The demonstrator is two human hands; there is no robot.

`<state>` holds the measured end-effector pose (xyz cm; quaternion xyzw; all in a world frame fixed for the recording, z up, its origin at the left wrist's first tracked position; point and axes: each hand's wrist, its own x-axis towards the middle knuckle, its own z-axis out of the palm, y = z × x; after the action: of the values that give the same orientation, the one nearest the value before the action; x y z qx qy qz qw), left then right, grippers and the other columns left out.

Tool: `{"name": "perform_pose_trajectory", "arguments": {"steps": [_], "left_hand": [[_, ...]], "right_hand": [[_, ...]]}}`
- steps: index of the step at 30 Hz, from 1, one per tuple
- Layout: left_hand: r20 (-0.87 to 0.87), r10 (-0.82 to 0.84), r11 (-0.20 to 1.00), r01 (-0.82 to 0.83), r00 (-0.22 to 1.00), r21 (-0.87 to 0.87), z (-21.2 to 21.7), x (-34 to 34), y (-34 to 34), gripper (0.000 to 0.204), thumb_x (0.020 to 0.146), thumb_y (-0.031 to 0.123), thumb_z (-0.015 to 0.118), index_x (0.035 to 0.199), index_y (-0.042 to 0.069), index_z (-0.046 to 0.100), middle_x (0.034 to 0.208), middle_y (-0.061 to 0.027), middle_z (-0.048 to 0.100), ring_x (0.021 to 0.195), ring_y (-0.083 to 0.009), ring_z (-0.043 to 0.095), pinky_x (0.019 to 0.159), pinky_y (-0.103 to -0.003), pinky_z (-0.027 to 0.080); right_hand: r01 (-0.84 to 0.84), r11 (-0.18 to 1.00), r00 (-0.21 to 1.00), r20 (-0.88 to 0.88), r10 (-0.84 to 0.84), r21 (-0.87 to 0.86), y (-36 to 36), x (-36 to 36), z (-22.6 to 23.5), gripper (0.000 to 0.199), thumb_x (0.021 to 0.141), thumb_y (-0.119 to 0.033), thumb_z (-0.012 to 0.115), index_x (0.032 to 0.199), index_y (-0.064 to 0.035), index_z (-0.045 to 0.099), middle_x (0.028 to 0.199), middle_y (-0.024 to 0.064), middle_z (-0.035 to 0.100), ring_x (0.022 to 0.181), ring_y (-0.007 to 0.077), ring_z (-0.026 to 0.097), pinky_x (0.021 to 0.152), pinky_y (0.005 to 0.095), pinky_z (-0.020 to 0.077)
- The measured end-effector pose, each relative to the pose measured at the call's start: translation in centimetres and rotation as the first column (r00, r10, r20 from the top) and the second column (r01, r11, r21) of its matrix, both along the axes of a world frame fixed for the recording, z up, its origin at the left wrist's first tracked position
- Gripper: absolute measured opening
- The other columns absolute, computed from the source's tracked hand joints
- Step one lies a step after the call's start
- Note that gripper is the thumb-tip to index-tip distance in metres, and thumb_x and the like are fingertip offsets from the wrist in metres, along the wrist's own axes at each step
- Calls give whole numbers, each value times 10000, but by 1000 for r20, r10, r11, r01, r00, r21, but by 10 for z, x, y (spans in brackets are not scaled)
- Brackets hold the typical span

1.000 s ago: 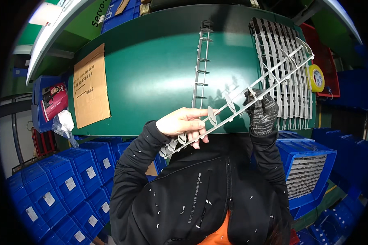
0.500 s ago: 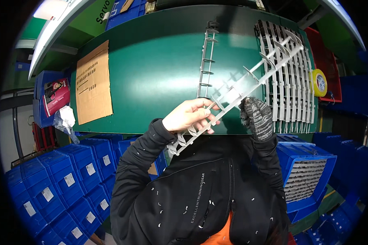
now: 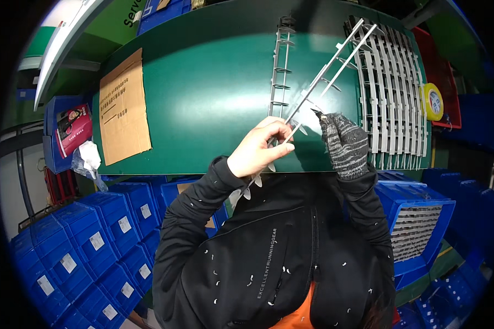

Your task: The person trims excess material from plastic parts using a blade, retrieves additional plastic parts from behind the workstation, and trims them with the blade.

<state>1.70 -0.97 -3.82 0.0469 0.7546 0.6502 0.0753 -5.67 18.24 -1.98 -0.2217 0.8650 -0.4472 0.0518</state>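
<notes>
My bare left hand (image 3: pixel 259 147) is closed around a long light-grey plastic frame (image 3: pixel 319 77). Two thin parallel rails with curved fins between them make up this frame, which slants from my chest toward the far right. My right hand (image 3: pixel 346 143), in a dark grey knitted glove, is closed on a small dark pointed tool (image 3: pixel 316 113). Its tip sits beside the frame's middle; I cannot tell whether they touch. A similar finned frame (image 3: pixel 280 71) lies lengthwise on the table, left of the held one.
Rows of grey finned frames (image 3: pixel 392 98) cover the right of the green table (image 3: pixel 203 109). Beside them are a yellow tape roll (image 3: pixel 433 102) and a red bin (image 3: pixel 442 82). Flat cardboard (image 3: pixel 123 109) lies left. Blue crates (image 3: pixel 96 238) stand lower left; another crate (image 3: pixel 422 219) holds grey parts.
The held frame has turned about its length, now showing its rails more edge-on, and its far end has swung left. My right hand has come slightly away from it, and the pointed tool now shows.
</notes>
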Motion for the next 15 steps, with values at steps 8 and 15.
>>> {"name": "perform_pose_trajectory", "arguments": {"steps": [8,15], "left_hand": [[-6,87,983,-87,996,-160,-2,2,7,157,733,65,625,856,33,531,985,-66,453,814,-117,485,653,-225,434],[27,72,992,-68,997,-108,-2,0,13,157,741,13,604,877,17,528,1008,-67,428,807,-102,492,637,-207,460]], "right_hand": [[-209,975,977,48,206,75,4,10,-6,141,805,-142,556,782,-10,603,699,153,581,626,307,561,570,372,438],[9,999,999,-38,-7,39,7,-1,-8,126,807,-115,540,817,-11,610,710,151,589,627,291,569,579,363,447]]}}
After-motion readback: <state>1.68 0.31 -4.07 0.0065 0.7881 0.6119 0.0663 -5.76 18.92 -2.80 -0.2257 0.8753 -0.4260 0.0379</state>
